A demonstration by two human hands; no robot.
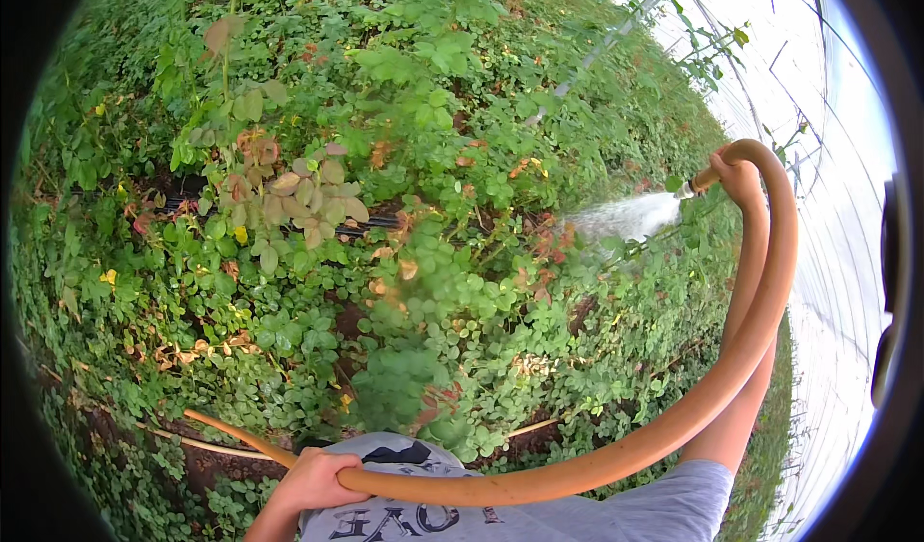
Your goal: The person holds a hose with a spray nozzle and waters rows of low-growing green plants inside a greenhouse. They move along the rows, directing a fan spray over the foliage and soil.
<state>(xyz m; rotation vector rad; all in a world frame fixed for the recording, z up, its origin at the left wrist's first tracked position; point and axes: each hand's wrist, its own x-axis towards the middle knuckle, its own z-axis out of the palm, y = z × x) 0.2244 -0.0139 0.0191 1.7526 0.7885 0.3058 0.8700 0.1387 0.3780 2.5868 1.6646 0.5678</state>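
A thick orange hose runs across the front of my grey T-shirt and bends up on the right in a high loop. My left hand is closed around it at the lower left, close to my waist. With my arm stretched out to the upper right, my right hand grips the hose near its outlet end. From the metal-looking nozzle a white spray of water fans out leftward onto leafy bushes, which look like rose plants.
Dense foliage surrounds me, with tall reddish shoots near the camera. Dark irrigation tubes run through the plants. A pale thin pipe lies low by my waist. A metal post slants at the upper right, beside the greenhouse's plastic cover.
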